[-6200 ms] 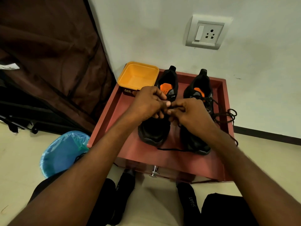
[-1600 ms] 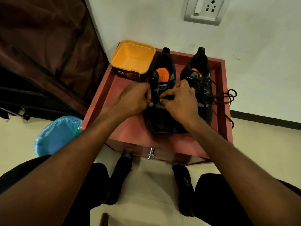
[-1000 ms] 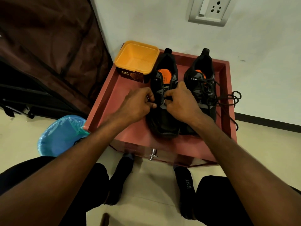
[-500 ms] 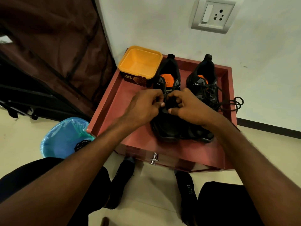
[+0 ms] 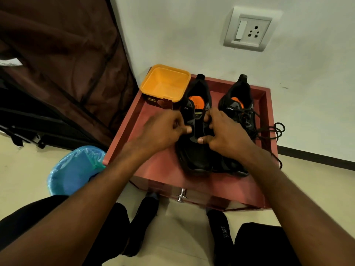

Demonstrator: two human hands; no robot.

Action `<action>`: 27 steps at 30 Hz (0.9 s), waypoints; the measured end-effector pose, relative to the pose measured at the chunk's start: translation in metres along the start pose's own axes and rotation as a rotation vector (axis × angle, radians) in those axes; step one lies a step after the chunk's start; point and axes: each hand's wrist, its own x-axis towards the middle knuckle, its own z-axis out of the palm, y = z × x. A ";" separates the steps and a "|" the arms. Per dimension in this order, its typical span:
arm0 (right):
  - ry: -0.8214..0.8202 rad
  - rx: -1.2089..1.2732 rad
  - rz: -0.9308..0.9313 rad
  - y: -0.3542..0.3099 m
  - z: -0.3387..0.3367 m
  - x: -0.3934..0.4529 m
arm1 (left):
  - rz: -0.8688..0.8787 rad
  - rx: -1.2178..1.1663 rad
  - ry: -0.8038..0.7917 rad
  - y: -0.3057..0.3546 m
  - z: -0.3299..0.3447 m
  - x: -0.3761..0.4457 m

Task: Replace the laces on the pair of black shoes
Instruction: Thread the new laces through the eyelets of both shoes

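Note:
Two black shoes with orange insoles stand side by side on a red-brown low table (image 5: 153,169). My left hand (image 5: 165,131) and my right hand (image 5: 224,133) sit on either side of the left shoe (image 5: 197,114), over its eyelets. Both hands have curled fingers and pinch the shoe's black lace, which is mostly hidden under them. The left hand is blurred. On the right shoe (image 5: 240,100) the lacing is loose, and its black lace (image 5: 274,131) trails in loops over the table's right rim.
An orange tub (image 5: 165,83) stands at the table's back left corner, touching the left shoe. A blue-lined bin (image 5: 73,169) is on the floor to the left. A dark fabric wardrobe (image 5: 57,64) fills the left. My feet in black socks (image 5: 221,231) rest below the drawer knob (image 5: 181,195).
My hands met over the middle of the left shoe half a second ago. Now they have drawn apart to either side of it, the left hand moving left.

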 end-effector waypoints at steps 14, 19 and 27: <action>0.073 -0.149 0.141 -0.008 -0.007 -0.001 | 0.052 -0.975 0.339 0.042 -0.047 0.002; 0.139 -0.231 0.141 -0.012 -0.007 -0.003 | 0.005 0.011 0.052 0.014 -0.010 0.000; 0.181 -0.345 0.083 -0.017 -0.004 -0.011 | 0.093 -0.273 0.152 0.031 -0.013 -0.001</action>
